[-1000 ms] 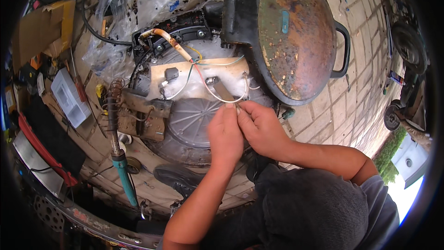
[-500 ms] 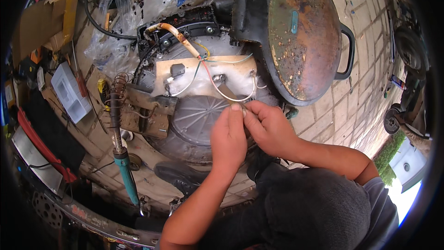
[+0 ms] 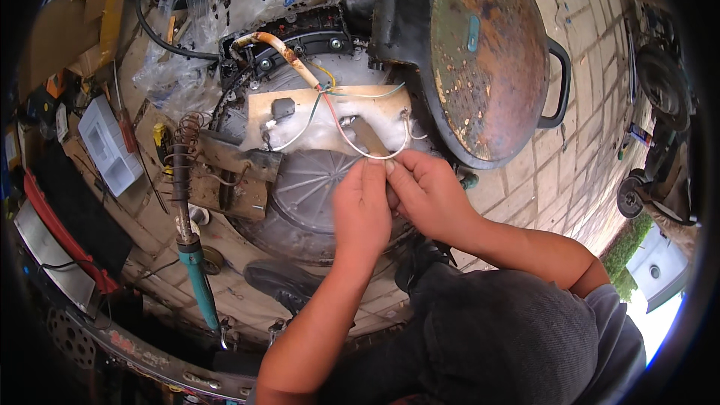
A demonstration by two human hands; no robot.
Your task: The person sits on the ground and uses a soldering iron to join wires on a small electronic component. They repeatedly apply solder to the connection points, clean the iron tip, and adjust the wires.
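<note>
A long, flat, brownish blade-like strip (image 3: 367, 137) slants up from between my fingertips, its far end over white padding (image 3: 300, 137). My right hand (image 3: 431, 189) is closed around its lower part. My left hand (image 3: 361, 206) is pinched at the bend of a white wire (image 3: 347, 135), right beside my right thumb. That wire curves up to a terminal at the padding's right end. A second, greenish-white wire (image 3: 304, 131) and a yellow wire (image 3: 324, 70) meet it at a tan sleeved cable (image 3: 289, 56). My fingers hide the strip's near end.
A round grey ribbed plastic base (image 3: 307, 187) lies beneath my hands. To its right stands a rusty, stained lid (image 3: 487, 67) with a black handle. A teal-handled soldering iron (image 3: 196, 277) rests in a coiled stand (image 3: 184, 150) at left. Plastic sheeting (image 3: 202, 22) covers the back.
Both hands have shifted slightly up and left, together with the wire's bend. More of the brown strip shows above my fingertips, and my left fingers now sit at the wire.
</note>
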